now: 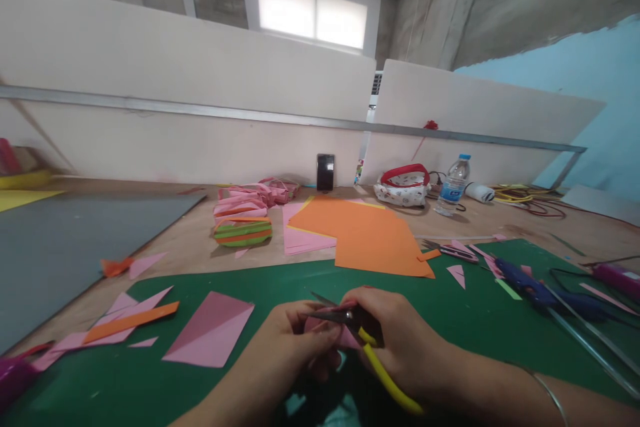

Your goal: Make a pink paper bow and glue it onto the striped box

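My right hand (400, 333) is closed round the yellow handles of a pair of scissors (385, 373). Their dark blades point left, slightly parted, over the fingers of my left hand (295, 337). Between those fingers I pinch a small piece of pink paper (347, 337), mostly hidden by both hands and the scissors. Left of my hands a larger pink paper sheet (210, 330) lies flat on the green cutting mat (280, 280).
Orange sheets (370, 233) lie beyond my hands, near a green-and-orange paper bundle (243, 232). At right are glue guns (525, 283), a water bottle (454, 185) and a pouch (403, 185). Paper scraps (120, 323) lie left. A phone (325, 172) stands against the board.
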`<move>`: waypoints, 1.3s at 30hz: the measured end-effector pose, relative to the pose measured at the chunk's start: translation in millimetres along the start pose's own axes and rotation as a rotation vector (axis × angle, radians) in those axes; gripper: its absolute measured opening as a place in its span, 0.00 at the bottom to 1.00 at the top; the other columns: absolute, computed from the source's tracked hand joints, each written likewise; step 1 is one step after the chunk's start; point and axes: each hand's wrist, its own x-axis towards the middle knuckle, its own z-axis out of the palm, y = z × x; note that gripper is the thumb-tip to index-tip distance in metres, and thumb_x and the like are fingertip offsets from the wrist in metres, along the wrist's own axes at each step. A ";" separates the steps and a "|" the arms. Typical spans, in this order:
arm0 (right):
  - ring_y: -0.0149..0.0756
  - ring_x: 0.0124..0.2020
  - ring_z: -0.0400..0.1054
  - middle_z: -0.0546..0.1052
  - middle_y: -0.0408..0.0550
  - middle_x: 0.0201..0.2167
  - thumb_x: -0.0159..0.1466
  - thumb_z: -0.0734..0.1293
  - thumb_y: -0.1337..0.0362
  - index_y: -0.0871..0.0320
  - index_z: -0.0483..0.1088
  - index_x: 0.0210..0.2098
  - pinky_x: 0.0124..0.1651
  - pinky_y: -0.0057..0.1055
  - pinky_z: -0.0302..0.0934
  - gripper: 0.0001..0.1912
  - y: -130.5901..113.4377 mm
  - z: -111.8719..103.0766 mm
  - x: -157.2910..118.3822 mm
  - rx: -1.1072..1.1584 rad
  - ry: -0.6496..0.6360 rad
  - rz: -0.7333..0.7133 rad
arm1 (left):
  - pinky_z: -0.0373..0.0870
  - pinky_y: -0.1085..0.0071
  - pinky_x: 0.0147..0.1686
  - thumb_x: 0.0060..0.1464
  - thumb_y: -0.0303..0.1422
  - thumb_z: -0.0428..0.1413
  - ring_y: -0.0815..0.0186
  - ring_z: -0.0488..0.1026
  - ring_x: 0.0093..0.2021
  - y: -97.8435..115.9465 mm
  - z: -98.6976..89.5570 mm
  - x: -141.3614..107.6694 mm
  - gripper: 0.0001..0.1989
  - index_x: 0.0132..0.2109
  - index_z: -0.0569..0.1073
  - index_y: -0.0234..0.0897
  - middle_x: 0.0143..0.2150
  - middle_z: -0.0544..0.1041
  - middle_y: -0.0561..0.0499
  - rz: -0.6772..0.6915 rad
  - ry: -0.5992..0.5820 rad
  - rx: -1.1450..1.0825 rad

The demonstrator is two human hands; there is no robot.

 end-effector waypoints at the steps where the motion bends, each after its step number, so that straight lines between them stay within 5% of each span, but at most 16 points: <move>1: 0.31 0.29 0.63 0.73 0.45 0.29 0.59 0.66 0.57 0.59 0.70 0.36 0.29 0.26 0.54 0.11 -0.7 -0.4 0.0 -0.005 -0.001 0.001 | 0.52 0.77 0.17 0.39 0.36 0.61 0.74 0.63 0.16 0.5 0.3 -0.5 0.09 0.27 0.75 0.34 0.16 0.72 0.54 0.002 0.000 0.002; 22: 0.31 0.30 0.65 0.76 0.45 0.32 0.58 0.67 0.66 0.58 0.71 0.40 0.31 0.25 0.57 0.09 -2.9 -9.4 3.2 -0.005 -0.060 -0.016 | 0.55 0.77 0.18 0.38 0.36 0.63 0.74 0.64 0.16 2.4 2.4 -1.6 0.09 0.24 0.74 0.34 0.16 0.72 0.53 -0.010 0.035 -0.022; 27: 0.33 0.34 0.68 0.76 0.45 0.37 0.54 0.66 0.71 0.56 0.66 0.50 0.34 0.25 0.60 0.23 6.7 -33.8 6.7 -0.043 -0.213 -0.044 | 0.56 0.79 0.20 0.43 0.39 0.63 0.75 0.62 0.19 4.6 -1.8 0.3 0.11 0.29 0.77 0.33 0.18 0.71 0.54 -0.031 0.140 -0.056; 30: 0.33 0.33 0.68 0.75 0.43 0.34 0.52 0.68 0.69 0.56 0.68 0.48 0.33 0.25 0.60 0.23 19.3 -57.9 13.1 -0.153 -0.302 -0.001 | 0.60 0.80 0.22 0.47 0.39 0.61 0.75 0.64 0.21 8.8 -5.7 1.1 0.11 0.29 0.77 0.34 0.21 0.72 0.53 -0.029 0.225 -0.063; 36: 0.37 0.33 0.69 0.76 0.48 0.32 0.55 0.66 0.67 0.59 0.70 0.44 0.31 0.27 0.56 0.16 60.3 -93.0 29.7 -0.515 -0.129 0.169 | 0.62 0.80 0.22 0.48 0.36 0.61 0.77 0.65 0.24 12.0 -6.2 1.2 0.10 0.28 0.79 0.33 0.49 0.74 0.46 0.010 0.275 -0.050; 39: 0.44 0.31 0.69 0.75 0.52 0.28 0.53 0.66 0.70 0.61 0.73 0.38 0.29 0.31 0.54 0.12 75.4 -97.0 31.9 -0.643 -0.073 0.235 | 0.58 0.80 0.20 0.48 0.38 0.61 0.76 0.62 0.22 11.7 -5.2 0.4 0.11 0.32 0.80 0.34 0.35 0.76 0.47 0.007 0.251 -0.037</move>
